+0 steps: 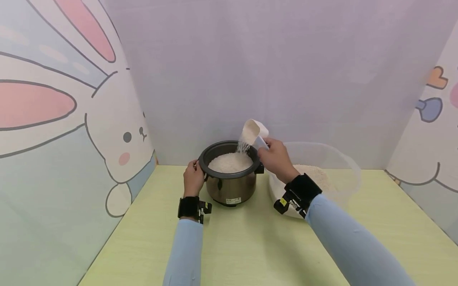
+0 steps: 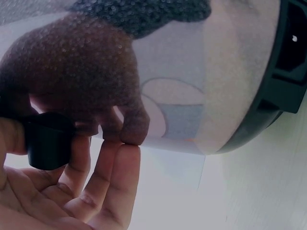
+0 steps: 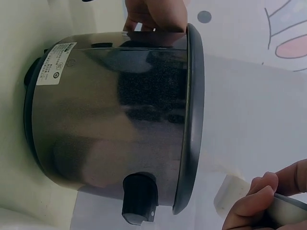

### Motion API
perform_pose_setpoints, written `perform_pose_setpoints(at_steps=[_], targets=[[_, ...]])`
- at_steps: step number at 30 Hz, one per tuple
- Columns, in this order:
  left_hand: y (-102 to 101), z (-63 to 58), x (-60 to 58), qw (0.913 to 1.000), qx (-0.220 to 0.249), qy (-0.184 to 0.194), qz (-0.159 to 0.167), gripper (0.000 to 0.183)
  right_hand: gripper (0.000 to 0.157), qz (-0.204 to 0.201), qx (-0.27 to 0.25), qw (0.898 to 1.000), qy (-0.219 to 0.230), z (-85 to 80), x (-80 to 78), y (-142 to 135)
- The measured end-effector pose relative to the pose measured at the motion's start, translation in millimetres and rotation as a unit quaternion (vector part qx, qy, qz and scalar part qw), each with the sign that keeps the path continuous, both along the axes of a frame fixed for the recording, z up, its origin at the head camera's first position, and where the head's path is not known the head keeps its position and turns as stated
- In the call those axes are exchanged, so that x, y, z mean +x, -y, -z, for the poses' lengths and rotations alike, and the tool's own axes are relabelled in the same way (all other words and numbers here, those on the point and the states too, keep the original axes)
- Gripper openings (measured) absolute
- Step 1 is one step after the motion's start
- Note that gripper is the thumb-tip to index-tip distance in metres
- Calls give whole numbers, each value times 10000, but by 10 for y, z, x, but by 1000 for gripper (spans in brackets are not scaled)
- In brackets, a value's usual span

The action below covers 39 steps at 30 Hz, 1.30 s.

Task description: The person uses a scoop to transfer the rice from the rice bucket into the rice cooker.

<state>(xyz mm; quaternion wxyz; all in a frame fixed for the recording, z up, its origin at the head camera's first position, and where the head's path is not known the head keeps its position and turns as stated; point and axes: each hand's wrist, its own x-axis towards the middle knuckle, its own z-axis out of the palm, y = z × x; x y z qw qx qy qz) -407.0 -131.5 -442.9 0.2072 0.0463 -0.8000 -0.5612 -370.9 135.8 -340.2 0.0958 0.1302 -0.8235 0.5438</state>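
Note:
A rice cooker (image 1: 230, 190) with a dark rim stands upright on the table, holding white rice (image 1: 230, 163). My left hand (image 1: 193, 180) grips its left side handle, a black stub (image 2: 48, 143) between thumb and fingers in the left wrist view. Over the cooker's right rim, my right hand (image 1: 279, 161) holds a white measuring scoop (image 1: 263, 129) by its handle. The scoop is tipped to the left, and grains stream from it into the cooker. In the right wrist view the scoop (image 3: 230, 195) shows beyond the rim, partly hidden by fingers.
A translucent plastic tub (image 1: 354, 169) stands right of the cooker, under my right forearm, with more rice (image 1: 315, 174) inside. The pale green table (image 1: 236, 246) meets a plain backdrop behind, and cartoon rabbit panels (image 1: 118, 155) flank the left and right.

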Motion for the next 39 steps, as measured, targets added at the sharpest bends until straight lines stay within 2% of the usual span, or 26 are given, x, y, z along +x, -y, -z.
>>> perform_pose_setpoints(at_steps=[10, 20, 29, 39], targets=[[-25, 1, 2, 10000, -9, 40, -7, 43, 48, -249, 223, 9993, -141, 25, 43, 135], [-14, -11, 11, 10000, 69, 9, -2, 44, 39, -236, 663, 9951, -699, 48, 16, 277], [-15, -5, 3, 10000, 63, 55, 40, 45, 42, -179, 1216, 9810, -1502, 78, -12, 361], [-6, 15, -9, 10000, 64, 20, 30, 44, 46, -194, 1478, 9736, -1730, 91, -22, 302]])
